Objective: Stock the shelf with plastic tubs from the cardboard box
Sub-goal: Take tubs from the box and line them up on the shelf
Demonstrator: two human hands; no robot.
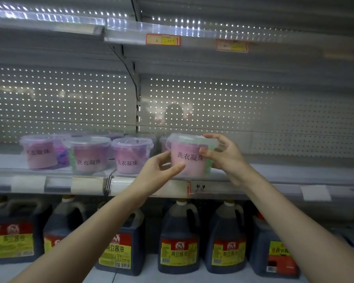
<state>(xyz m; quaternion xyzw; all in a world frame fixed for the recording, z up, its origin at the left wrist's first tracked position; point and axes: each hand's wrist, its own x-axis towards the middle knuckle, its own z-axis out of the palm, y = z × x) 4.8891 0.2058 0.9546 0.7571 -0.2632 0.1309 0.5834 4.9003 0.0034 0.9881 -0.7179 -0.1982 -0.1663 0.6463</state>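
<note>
**Grip.** Two-handed. The left hand [161, 170] pinches the held tub [189, 160] low on its left side, with the thumb on the front of the label and the fingers curled round the wall. The right hand [223, 154] grips the right side, with the thumb on the label and the fingers curled over the lid rim. Neither hand is free.

**Position.** The held tub is upright with its label facing out. It is at the front edge of the shelf [284, 174], just right of the joint between the two shelf sections. It cannot be determined whether its base already rests on the shelf or is just above it.

**Progress.** The step in hand is judged to be the placement of one tub. The stocked tubs [89, 154] all stand to the left of the held tub. Three form a row near the front edge, and at least two more are partly hidden behind them, toward the back panel. The task is therefore judged part done, with the run of tubs being extended rightward.

**Remaining.** This tub must be released, then further tubs placed. The cardboard box is not in view, so the number of tubs left cannot be stated.

**Below.** Dark jugs [178, 237] with yellow labels stand on the lower shelf [151, 268].
</note>
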